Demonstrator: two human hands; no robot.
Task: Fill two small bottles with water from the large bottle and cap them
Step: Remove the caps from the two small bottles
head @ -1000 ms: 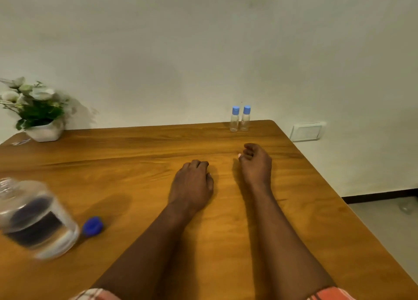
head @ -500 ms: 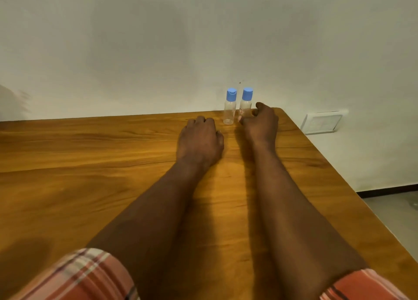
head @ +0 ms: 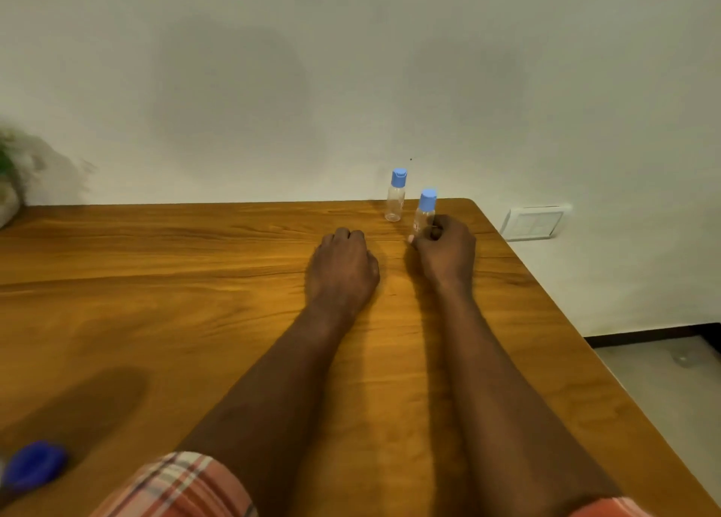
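Observation:
Two small clear bottles with light-blue caps are near the table's far right corner. One small bottle [head: 395, 200] stands alone by the far edge. My right hand [head: 444, 251] grips the lower part of the other small bottle [head: 425, 208], which sits a little nearer to me than the first. My left hand [head: 341, 270] rests on the wood with its fingers curled under, holding nothing. A dark-blue cap [head: 33, 466] lies at the near left edge of the view. The large bottle itself is out of sight.
The wooden table [head: 156, 302] ends at a white wall. A blurred plant in a white pot [head: 7, 189] sits at the far left. A white wall socket [head: 534, 222] is beyond the table's right edge, with floor below.
My right hand has closed round the right small bottle and drawn it toward me, away from the other one. The view swung, bringing the blue cap and plant back in at the left.

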